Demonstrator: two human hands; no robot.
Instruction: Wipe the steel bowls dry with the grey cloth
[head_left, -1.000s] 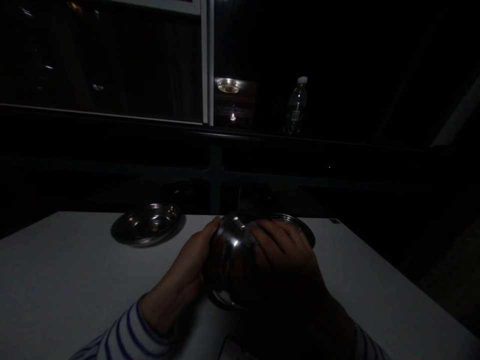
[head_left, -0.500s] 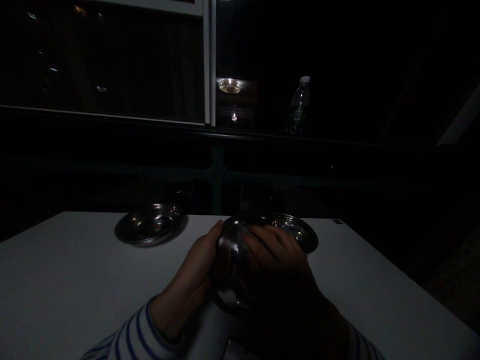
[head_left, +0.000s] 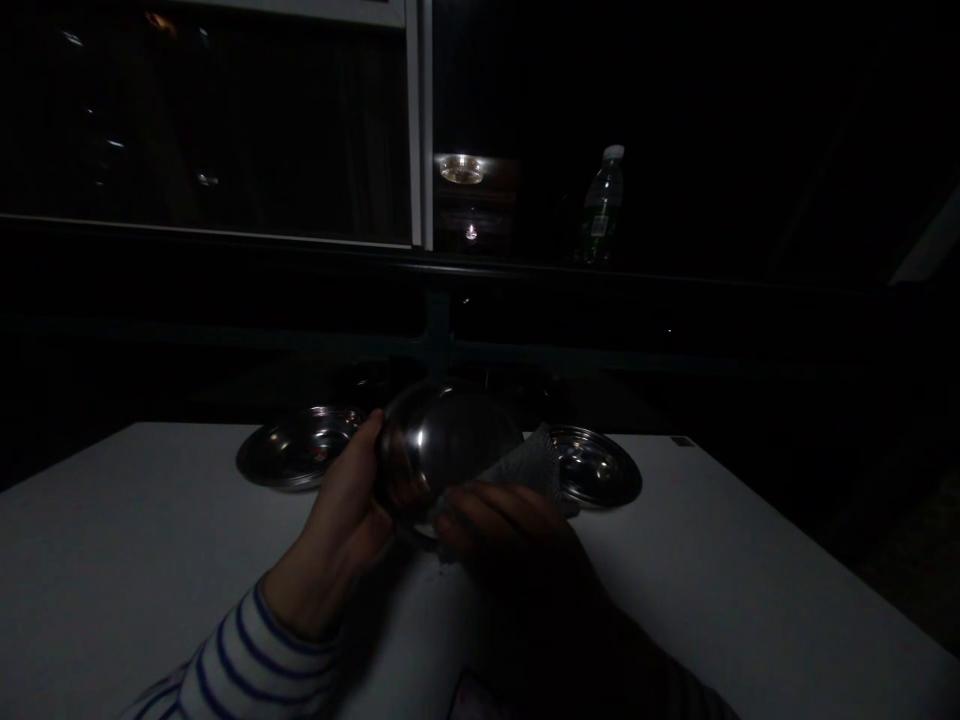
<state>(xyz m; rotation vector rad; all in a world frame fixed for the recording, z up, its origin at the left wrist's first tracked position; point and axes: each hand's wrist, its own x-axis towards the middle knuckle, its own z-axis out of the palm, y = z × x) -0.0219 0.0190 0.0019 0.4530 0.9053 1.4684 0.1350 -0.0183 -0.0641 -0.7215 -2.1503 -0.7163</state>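
Note:
A shiny metal bowl [head_left: 450, 440] is held up above the table, its rounded outside turned toward me. My left hand [head_left: 349, 510] grips the bowl's left edge, thumb along the near side. Against the lower right of the bowl, my right hand [head_left: 510, 530] is closed on a grey cloth [head_left: 532, 465], part of which sticks up past the fingers. The dim light hides much of the right hand and its sleeve.
On the white table [head_left: 150, 560], one metal dish [head_left: 289, 450] lies at the back left and another metal dish [head_left: 600, 470] at the back right. A plastic bottle [head_left: 602, 205] stands on the window ledge. A dark-edged object [head_left: 476, 695] lies at the near edge.
The bowl has turned and shifted up and left, showing more of its rounded outside. My right hand has slid down to its lower right, and the cloth has come into sight.

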